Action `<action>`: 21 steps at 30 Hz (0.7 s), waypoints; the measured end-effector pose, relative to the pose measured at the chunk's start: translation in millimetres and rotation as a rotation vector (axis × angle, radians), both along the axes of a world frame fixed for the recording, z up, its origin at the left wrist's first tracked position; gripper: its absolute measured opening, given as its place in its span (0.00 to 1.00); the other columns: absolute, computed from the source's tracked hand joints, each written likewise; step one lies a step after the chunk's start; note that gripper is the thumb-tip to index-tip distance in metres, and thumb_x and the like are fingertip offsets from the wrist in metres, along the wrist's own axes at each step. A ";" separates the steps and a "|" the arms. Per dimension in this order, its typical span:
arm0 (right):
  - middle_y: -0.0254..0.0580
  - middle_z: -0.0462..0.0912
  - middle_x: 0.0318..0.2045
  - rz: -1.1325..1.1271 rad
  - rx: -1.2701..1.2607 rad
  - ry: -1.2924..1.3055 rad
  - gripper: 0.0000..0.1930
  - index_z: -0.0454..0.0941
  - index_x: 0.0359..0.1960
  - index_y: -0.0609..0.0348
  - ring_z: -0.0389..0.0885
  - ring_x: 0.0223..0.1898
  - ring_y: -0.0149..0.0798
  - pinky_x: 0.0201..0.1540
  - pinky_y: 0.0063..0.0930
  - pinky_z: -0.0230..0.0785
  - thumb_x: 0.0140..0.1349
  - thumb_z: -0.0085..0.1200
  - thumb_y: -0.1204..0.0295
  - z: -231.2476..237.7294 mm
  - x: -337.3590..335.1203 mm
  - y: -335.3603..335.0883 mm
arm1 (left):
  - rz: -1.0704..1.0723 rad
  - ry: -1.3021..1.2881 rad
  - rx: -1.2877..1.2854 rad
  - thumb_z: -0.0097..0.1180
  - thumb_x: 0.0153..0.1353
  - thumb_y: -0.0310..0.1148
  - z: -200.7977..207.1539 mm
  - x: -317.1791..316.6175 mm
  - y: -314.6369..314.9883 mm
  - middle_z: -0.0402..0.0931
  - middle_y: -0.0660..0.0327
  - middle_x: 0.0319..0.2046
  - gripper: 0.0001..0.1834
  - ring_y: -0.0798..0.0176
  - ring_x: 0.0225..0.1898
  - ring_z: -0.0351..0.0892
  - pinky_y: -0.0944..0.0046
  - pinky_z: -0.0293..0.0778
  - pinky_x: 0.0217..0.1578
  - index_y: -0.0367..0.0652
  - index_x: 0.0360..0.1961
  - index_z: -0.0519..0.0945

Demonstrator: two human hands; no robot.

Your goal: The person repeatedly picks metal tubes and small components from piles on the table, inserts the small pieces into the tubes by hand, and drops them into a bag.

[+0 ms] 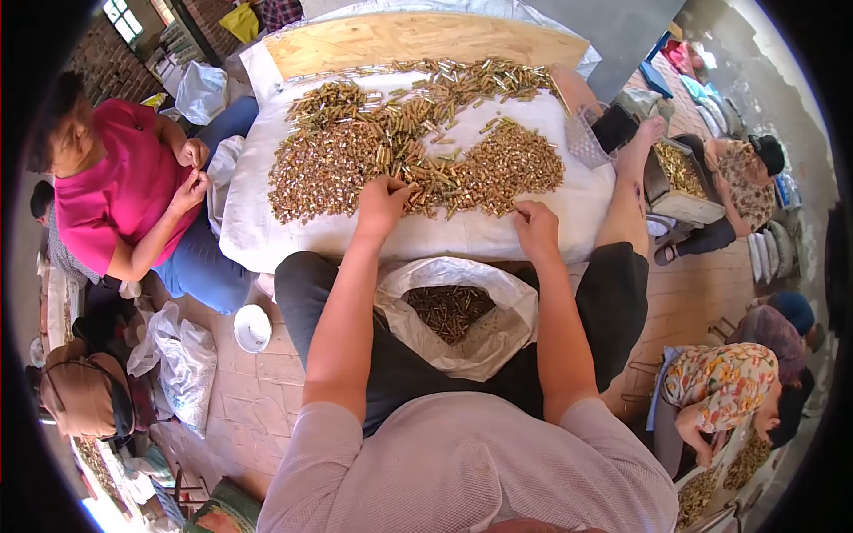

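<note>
My left hand [382, 206] reaches into the near side of a spread of small brass-coloured metal pieces [329, 169]. Its fingers are closed together against the heap, and what they hold, if anything, is too small to name. At the near edge of the right-hand heap [515, 164], my right hand [536, 228] has its fingers curled in a pinch; their contents are hidden. Longer bolt-like pieces [484, 82] lie toward the back. All rest on a white cloth-covered table [284, 238]. Between my knees an open white sack [508, 333] contains dark, thin bolt-like pieces [449, 313].
A wooden board [426, 40] borders the table's far side. On the left sits a person in a pink top [124, 178], beside a white bucket [252, 329] and a filled plastic bag [187, 364]. To the right, another bare leg [626, 191] and a box of pieces [680, 169] are close.
</note>
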State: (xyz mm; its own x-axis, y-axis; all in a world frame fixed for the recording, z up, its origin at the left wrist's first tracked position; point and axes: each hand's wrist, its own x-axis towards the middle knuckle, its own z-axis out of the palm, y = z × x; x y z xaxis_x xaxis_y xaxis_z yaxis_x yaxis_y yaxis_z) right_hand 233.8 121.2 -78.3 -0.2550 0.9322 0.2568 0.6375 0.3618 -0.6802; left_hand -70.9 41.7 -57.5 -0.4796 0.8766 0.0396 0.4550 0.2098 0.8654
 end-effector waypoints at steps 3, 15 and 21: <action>0.56 0.81 0.35 -0.003 0.100 -0.093 0.08 0.83 0.33 0.60 0.80 0.39 0.57 0.45 0.44 0.73 0.55 0.58 0.70 -0.8 -4.7 1.8 | -0.034 -0.417 0.011 0.63 0.58 0.27 9.5 3.5 -6.2 0.80 0.58 0.26 0.07 0.65 0.24 0.79 0.66 0.77 0.27 0.34 0.36 0.82; 0.58 0.78 0.32 0.122 0.103 -0.094 0.04 0.79 0.29 0.60 0.79 0.38 0.61 0.42 0.48 0.72 0.54 0.53 0.75 5.6 -12.6 -3.9 | -0.264 -0.952 0.086 0.57 0.64 0.25 25.8 27.2 -16.9 0.80 0.63 0.33 0.15 0.68 0.30 0.80 0.68 0.81 0.31 0.39 0.53 0.77; 0.46 0.82 0.29 0.100 -0.029 0.257 0.05 0.82 0.34 0.60 0.82 0.30 0.44 0.36 0.36 0.73 0.58 0.55 0.74 -9.7 -11.7 -9.0 | -0.260 -0.926 0.108 0.59 0.63 0.25 25.3 39.2 -11.4 0.81 0.62 0.33 0.14 0.67 0.32 0.81 0.67 0.81 0.35 0.38 0.50 0.76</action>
State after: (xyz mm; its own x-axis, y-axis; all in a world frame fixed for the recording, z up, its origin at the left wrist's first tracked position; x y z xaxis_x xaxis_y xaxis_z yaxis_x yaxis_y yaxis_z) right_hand 222.1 112.2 -87.9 -0.2759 0.9135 0.2990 0.4048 0.3925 -0.8259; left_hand -31.7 30.3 -32.2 -0.1522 0.9736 -0.1702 -0.3963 0.0977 0.9129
